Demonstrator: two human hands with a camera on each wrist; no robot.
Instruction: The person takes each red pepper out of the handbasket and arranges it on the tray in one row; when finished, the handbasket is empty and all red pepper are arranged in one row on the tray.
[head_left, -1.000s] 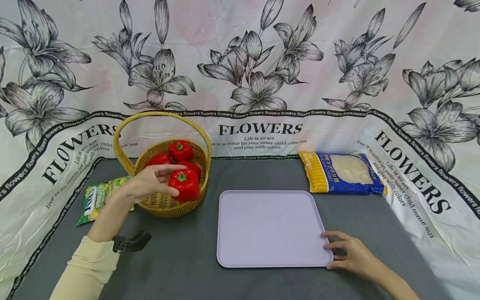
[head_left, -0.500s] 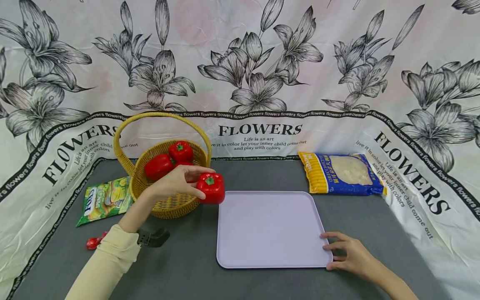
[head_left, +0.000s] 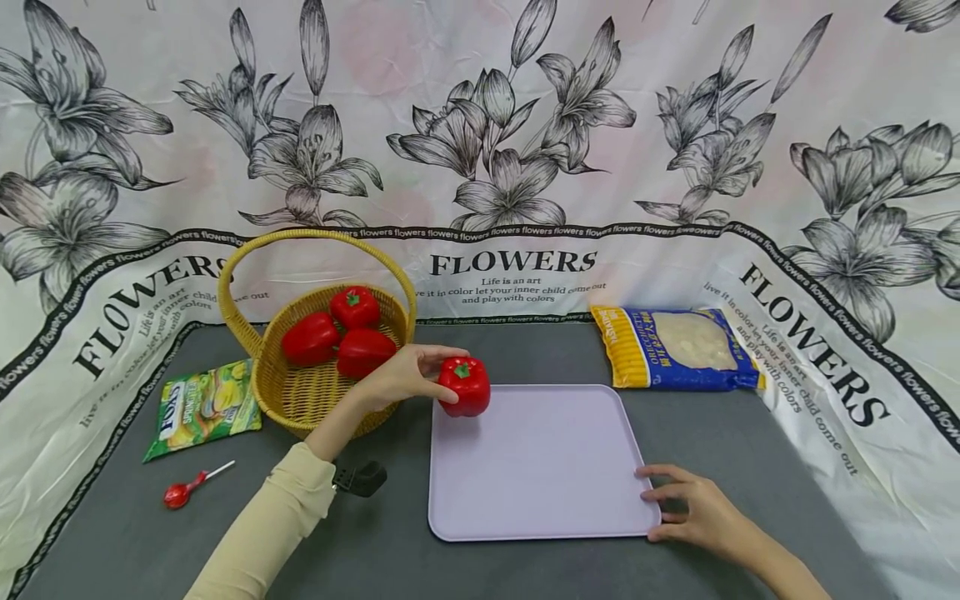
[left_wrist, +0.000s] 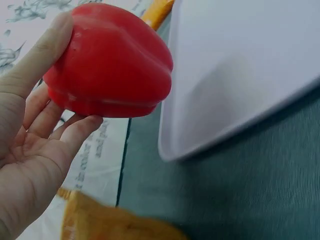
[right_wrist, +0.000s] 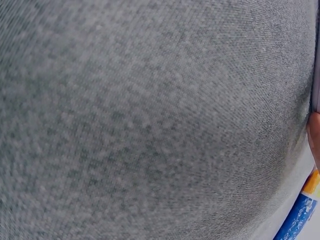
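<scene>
My left hand (head_left: 408, 372) pinches a red bell pepper (head_left: 465, 387) with a green stem between thumb and fingers. In the head view the pepper overlaps the back left corner of a pale lilac tray (head_left: 540, 467). The left wrist view shows the thumb (left_wrist: 42, 55) on the pepper's side and fingertips beneath it. My right hand (head_left: 697, 510) holds the tray's right rim near the front corner; the right wrist view shows only a bit of finger (right_wrist: 315, 137). Behind my left hand, a yellow wicker basket (head_left: 292, 408) with a tall handle contains three more red peppers (head_left: 365, 353).
A blue and yellow bag of orecchiette pasta (head_left: 678, 348) lies behind the tray on the right. Left of the basket is a green Fox's candy bag (head_left: 206, 406), with a red lollipop (head_left: 180, 493) in front. Flower-printed cloth (head_left: 517, 275) borders the grey table.
My left hand has carried the pepper rightward from over the basket to the tray's back left corner. The lollipop has come into view from behind the left arm. My right hand stays at the rim.
</scene>
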